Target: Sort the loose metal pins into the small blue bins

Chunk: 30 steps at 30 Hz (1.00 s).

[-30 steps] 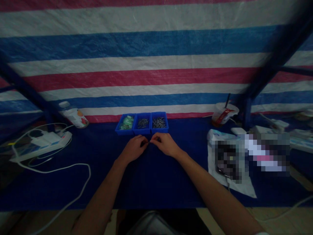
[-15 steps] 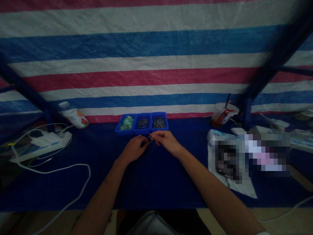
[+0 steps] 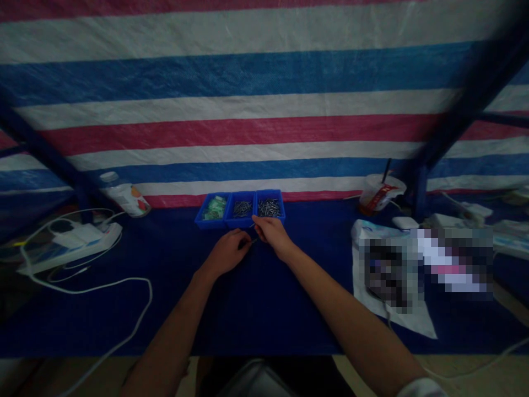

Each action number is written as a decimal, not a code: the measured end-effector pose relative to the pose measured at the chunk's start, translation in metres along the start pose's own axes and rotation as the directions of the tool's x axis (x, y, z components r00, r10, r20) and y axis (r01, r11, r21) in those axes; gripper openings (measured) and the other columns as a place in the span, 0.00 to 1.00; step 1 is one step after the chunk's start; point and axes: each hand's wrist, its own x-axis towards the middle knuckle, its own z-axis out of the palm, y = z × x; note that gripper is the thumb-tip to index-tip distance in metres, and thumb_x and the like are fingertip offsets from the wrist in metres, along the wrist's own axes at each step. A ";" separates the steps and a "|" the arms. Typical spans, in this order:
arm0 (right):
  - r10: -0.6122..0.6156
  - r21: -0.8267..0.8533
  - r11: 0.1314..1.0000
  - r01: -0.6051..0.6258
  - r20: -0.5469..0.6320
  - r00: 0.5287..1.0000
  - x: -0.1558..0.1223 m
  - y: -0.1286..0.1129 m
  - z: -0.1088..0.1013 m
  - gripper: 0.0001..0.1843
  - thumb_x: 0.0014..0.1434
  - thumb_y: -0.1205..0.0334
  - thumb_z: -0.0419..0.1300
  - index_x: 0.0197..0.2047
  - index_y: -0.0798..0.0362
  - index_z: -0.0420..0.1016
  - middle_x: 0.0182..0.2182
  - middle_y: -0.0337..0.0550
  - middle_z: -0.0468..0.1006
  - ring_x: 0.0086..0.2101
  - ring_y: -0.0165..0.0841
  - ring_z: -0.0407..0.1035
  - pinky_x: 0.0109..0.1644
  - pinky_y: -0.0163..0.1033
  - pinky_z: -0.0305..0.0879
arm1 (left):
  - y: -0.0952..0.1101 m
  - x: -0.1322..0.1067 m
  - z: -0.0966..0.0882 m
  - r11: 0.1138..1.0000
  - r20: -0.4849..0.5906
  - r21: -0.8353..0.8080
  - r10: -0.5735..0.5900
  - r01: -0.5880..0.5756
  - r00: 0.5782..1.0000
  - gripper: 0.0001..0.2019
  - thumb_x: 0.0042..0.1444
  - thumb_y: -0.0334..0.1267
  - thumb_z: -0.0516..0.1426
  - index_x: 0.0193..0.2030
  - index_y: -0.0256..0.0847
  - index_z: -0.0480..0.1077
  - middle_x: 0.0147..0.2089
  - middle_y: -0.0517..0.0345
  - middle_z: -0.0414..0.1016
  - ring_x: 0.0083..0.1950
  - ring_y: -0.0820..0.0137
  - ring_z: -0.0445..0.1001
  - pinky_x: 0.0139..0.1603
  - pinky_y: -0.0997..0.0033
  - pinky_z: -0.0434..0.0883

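Note:
My left hand [image 3: 229, 251] rests low over the blue table, fingers curled, pinching a small thin metal piece [image 3: 254, 240] whose tip sticks out to the right. Close beside it, my right hand [image 3: 273, 236] is closed, with another slim metal piece [image 3: 252, 225] at its fingertips; its exact kind is too small to tell. Just beyond both hands stand three joined blue bins. Green-and-clear small packets fill the left bin [image 3: 209, 224]. Thin dark metal pieces lie in the middle bin [image 3: 238, 224], and short shiny metal pieces in the right bin [image 3: 268, 193].
A power strip [image 3: 101, 242] with white cables [image 3: 142, 317] lies at left, near a leaning bottle [image 3: 130, 199]. At right are a plastic cup [image 3: 374, 193] with a straw and a white plastic package [image 3: 417, 322]. Striped sheeting [image 3: 264, 129] hangs behind the table.
My right hand has shifted slightly up and left, and its fingers have turned more inward, toward the bins. My left hand stays nearly in place.

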 end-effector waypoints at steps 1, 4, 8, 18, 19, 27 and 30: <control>-0.001 -0.010 1.000 0.001 -0.013 1.000 0.002 -0.001 0.001 0.20 0.57 0.48 0.60 0.21 0.53 0.66 0.16 0.33 0.64 0.18 0.25 0.56 0.22 0.32 0.50 | 0.000 0.000 0.000 1.000 -0.003 -0.005 -0.004 0.004 1.000 0.07 0.60 0.33 0.53 0.37 0.40 0.73 0.39 0.53 0.74 0.40 0.65 0.73 0.43 0.64 0.69; -0.011 -0.057 0.998 0.009 -0.036 0.999 0.010 -0.003 0.004 0.20 0.58 0.50 0.59 0.21 0.53 0.68 0.16 0.33 0.65 0.19 0.25 0.57 0.23 0.32 0.52 | 0.000 0.001 0.001 1.000 -0.005 -0.011 -0.007 0.007 1.000 0.07 0.60 0.33 0.53 0.37 0.40 0.73 0.39 0.54 0.74 0.40 0.65 0.73 0.43 0.64 0.69; -0.020 -0.134 0.991 0.011 -0.069 0.997 0.022 -0.010 0.012 0.19 0.59 0.50 0.58 0.22 0.53 0.71 0.17 0.35 0.67 0.19 0.26 0.59 0.24 0.33 0.53 | -0.002 0.001 0.003 1.000 -0.009 -0.006 -0.003 0.003 1.000 0.06 0.60 0.33 0.54 0.37 0.41 0.73 0.39 0.54 0.74 0.40 0.65 0.74 0.44 0.64 0.69; -0.289 -0.734 0.625 0.265 0.098 0.952 -0.021 -0.005 -0.006 0.14 0.64 0.55 0.54 0.40 0.50 0.79 0.36 0.43 0.82 0.37 0.35 0.74 0.40 0.38 0.63 | -0.008 0.001 0.005 1.000 -0.011 -0.018 -0.001 0.001 1.000 0.07 0.62 0.35 0.52 0.37 0.40 0.71 0.38 0.53 0.74 0.40 0.64 0.73 0.42 0.65 0.68; -0.273 -0.770 0.579 0.268 0.127 0.954 -0.025 -0.002 -0.009 0.14 0.65 0.55 0.54 0.42 0.49 0.79 0.38 0.44 0.82 0.39 0.37 0.75 0.42 0.39 0.64 | -0.008 0.002 0.006 1.000 -0.020 -0.023 -0.003 0.003 1.000 0.08 0.63 0.36 0.52 0.37 0.40 0.71 0.38 0.54 0.74 0.40 0.65 0.73 0.42 0.65 0.68; -0.159 -0.888 0.354 0.294 0.253 0.954 -0.028 0.006 -0.016 0.15 0.66 0.58 0.51 0.51 0.46 0.75 0.46 0.45 0.80 0.44 0.41 0.75 0.44 0.42 0.66 | -0.010 0.003 0.007 0.991 -0.077 -0.122 -0.064 0.054 0.995 0.06 0.62 0.34 0.52 0.39 0.40 0.71 0.39 0.55 0.75 0.41 0.65 0.74 0.44 0.65 0.67; -0.167 -0.889 0.347 0.300 0.256 0.952 -0.028 0.005 -0.017 0.13 0.65 0.60 0.54 0.49 0.46 0.76 0.45 0.45 0.80 0.43 0.39 0.74 0.44 0.41 0.65 | -0.010 0.004 0.007 0.989 -0.082 -0.141 -0.054 0.042 0.995 0.06 0.62 0.34 0.52 0.38 0.39 0.71 0.39 0.55 0.75 0.41 0.65 0.73 0.44 0.65 0.66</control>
